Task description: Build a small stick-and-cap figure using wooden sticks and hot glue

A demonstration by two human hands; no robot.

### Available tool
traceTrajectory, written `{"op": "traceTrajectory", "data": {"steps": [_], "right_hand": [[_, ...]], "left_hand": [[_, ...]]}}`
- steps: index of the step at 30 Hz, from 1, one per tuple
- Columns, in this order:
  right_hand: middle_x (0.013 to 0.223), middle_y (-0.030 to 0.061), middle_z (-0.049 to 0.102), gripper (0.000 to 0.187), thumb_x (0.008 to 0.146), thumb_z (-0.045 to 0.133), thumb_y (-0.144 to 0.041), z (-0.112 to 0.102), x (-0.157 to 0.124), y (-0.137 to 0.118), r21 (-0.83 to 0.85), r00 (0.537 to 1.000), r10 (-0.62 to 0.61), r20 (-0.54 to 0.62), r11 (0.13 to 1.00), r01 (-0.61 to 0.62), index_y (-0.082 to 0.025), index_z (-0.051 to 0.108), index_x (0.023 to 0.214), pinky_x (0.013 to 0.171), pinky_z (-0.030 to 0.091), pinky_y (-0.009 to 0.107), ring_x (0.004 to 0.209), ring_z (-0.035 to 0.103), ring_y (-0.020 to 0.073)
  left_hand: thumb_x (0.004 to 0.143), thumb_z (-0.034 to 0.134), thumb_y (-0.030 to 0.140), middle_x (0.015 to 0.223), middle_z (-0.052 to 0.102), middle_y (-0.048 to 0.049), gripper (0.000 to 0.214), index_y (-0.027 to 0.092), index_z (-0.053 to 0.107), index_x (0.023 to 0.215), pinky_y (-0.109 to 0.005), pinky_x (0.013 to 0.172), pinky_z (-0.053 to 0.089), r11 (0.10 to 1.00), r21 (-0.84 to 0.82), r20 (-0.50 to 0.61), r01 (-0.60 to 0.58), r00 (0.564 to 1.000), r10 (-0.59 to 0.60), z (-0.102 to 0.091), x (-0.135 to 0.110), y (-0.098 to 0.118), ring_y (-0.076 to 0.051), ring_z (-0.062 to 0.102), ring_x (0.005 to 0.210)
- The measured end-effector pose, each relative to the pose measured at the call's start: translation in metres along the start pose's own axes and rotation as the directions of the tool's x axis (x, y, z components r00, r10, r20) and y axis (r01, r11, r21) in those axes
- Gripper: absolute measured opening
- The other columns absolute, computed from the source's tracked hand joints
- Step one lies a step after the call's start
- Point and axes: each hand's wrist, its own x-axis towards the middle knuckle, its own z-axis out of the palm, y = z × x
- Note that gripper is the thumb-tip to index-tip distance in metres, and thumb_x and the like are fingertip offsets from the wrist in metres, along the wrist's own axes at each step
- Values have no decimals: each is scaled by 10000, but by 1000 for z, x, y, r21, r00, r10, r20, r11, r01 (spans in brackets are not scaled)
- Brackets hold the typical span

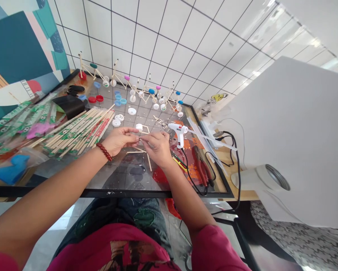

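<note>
My left hand (120, 139) and my right hand (156, 146) meet over the glass table (123, 177), fingers pinched on a small frame of thin wooden sticks (143, 140). A white bottle cap (139, 127) sits at the frame's far end, just past my fingertips. More loose sticks (149, 161) lie on the glass under my right hand. A red bead bracelet (103, 151) circles my left wrist.
A white glue gun (179, 131) stands right of my hands, its black cord (191, 173) running by red pliers (200, 162). Wrapped chopsticks (78, 131) lie left. Stick-and-cap bicycles (146, 92) and loose caps (119, 99) line the tiled wall. A white fan (259, 177) stands at right.
</note>
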Motion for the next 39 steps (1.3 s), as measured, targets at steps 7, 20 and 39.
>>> {"op": "traceTrajectory", "data": {"steps": [7, 20, 39], "right_hand": [[843, -3, 819, 158, 930, 667, -158, -3, -3, -13, 117, 983, -106, 152, 989, 89, -264, 772, 980, 959, 384, 404, 822, 723, 191], [936, 46, 825, 166, 1033, 648, -242, -2, -4, -14, 105, 971, -233, 54, 968, 227, -254, 804, 977, 854, 397, 394, 886, 725, 222], [775, 8, 787, 228, 1026, 684, -315, 3, -3, -6, 70, 945, -160, -285, 980, 187, -223, 741, 826, 873, 374, 351, 779, 695, 175]], "left_hand": [[643, 940, 182, 634, 704, -26, 162, 189, 802, 728, -285, 633, 501, 836, 489, -85, -249, 940, 330, -14, 5, 6, -184, 641, 633], [827, 816, 363, 807, 776, -76, 181, 193, 813, 766, -332, 845, 463, 337, 936, -145, -103, 759, 635, -50, -24, 81, -276, 689, 891], [833, 778, 345, 775, 671, -28, 331, 24, 748, 905, -324, 839, 515, 547, 835, -517, 59, 425, 743, -127, -35, 168, -146, 531, 794]]}}
